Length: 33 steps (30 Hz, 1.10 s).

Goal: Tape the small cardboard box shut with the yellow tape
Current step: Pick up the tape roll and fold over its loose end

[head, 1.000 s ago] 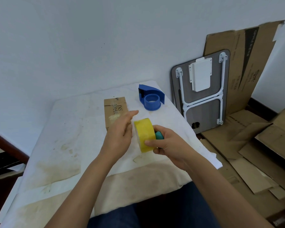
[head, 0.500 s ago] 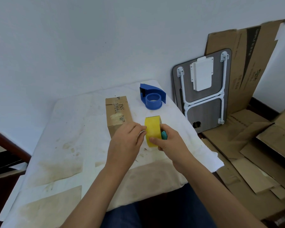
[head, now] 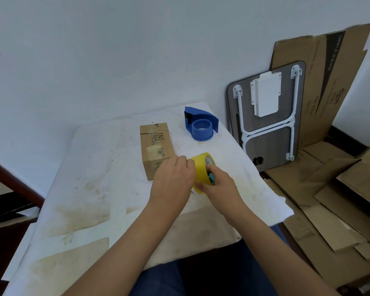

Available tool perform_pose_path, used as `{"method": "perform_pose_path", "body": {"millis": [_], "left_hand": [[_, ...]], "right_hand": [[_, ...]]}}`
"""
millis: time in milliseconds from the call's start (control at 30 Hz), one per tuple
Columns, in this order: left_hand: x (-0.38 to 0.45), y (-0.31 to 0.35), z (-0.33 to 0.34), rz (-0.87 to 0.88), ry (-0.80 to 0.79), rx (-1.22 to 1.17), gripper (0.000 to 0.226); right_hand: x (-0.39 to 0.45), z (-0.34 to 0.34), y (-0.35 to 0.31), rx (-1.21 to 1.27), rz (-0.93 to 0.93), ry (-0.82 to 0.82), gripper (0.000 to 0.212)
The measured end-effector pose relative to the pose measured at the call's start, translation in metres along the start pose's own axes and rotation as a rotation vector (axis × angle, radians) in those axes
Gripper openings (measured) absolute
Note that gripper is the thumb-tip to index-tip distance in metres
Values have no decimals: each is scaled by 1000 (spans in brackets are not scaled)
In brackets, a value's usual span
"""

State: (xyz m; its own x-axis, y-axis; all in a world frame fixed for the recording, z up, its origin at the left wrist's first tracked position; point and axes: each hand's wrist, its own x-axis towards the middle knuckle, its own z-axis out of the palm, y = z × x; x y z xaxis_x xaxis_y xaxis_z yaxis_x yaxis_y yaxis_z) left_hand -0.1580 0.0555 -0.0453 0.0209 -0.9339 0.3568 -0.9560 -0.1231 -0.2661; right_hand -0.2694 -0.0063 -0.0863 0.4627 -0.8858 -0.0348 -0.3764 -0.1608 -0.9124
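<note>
The small cardboard box (head: pixel 155 144) lies on the white-covered table (head: pixel 90 167), its flaps closed, with patches of old clear tape on top. Just right of its near end I hold the yellow tape roll (head: pixel 200 170) on edge. My right hand (head: pixel 219 185) grips the roll from the right and also holds a small teal object (head: pixel 212 178) against it. My left hand (head: pixel 172 180) rests on the roll's left side, fingertips on its yellow outer face, and it covers the box's near right corner.
A blue tape dispenser (head: pixel 201 124) sits at the table's back right. A folded grey table (head: pixel 265 112) leans on the wall to the right. Flattened cardboard sheets (head: pixel 329 189) lie on the floor there and stand against the wall.
Both hands carried the yellow roll forward and lower, toward the box's near end. My left hand went from open beside the roll to resting with its fingers on it.
</note>
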Motion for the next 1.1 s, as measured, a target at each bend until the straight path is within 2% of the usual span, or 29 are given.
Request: {"method": "perform_pose_path", "body": {"millis": [67, 200, 267, 400, 500, 633, 833, 967, 1100], "left_hand": [[2, 0, 1, 43, 2, 25, 20], [3, -1, 2, 113, -10, 75, 23], [5, -2, 0, 135, -21, 51, 16], [6, -2, 1, 74, -156, -24, 14], [8, -6, -1, 20, -142, -143, 10], [5, -18, 8, -98, -73, -502, 8], [6, -20, 15, -247, -136, -795, 13], [7, -19, 17, -244, -83, -763, 7], [7, -15, 14, -124, 2, -619, 8]], "right_hand": [[0, 1, 0, -14, -4, 1, 36], [1, 0, 0, -41, -15, -4, 37], [1, 0, 2, -55, -11, -11, 40], [1, -1, 4, -62, -7, -23, 44], [2, -3, 5, -30, -19, -34, 39], [6, -5, 7, 16, -8, -45, 33], [6, -10, 7, 112, -6, -60, 19], [6, -12, 5, 105, 24, -55, 21], [3, -15, 2, 89, 0, -65, 22]]}}
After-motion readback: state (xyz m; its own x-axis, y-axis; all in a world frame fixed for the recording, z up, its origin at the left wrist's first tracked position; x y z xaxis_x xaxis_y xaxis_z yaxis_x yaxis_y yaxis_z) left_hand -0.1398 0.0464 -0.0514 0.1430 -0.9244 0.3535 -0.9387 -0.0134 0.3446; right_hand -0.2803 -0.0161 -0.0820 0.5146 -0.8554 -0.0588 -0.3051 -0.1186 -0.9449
